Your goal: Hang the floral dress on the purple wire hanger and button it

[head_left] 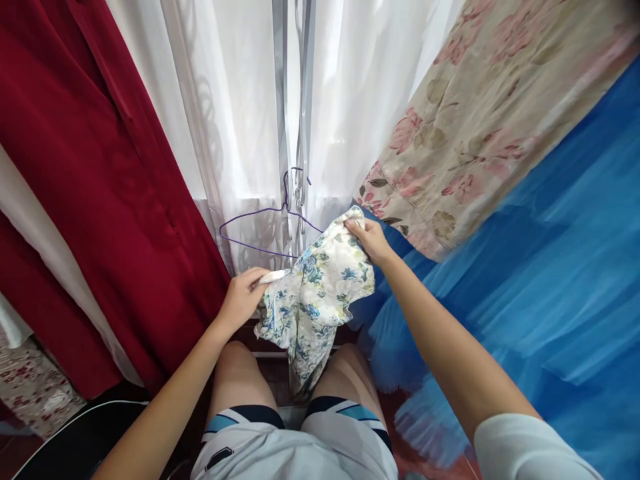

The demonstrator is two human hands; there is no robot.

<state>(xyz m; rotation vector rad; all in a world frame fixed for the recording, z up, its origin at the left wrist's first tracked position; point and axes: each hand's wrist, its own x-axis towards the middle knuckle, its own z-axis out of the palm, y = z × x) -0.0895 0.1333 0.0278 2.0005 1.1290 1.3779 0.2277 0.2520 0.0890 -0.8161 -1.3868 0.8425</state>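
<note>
My pale clothing, bottom centre, precedes one blue-floral garment, mid-frame, likely light, limp and best taken by its edges, which my left hand and right hand pinch well apart, plus one purple hanger, behind, left of centre.

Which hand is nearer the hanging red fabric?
Left. The left hand holds the floral garment beside the edge of the red fabric; the right hand grips the garment's other side, farther away.
</note>
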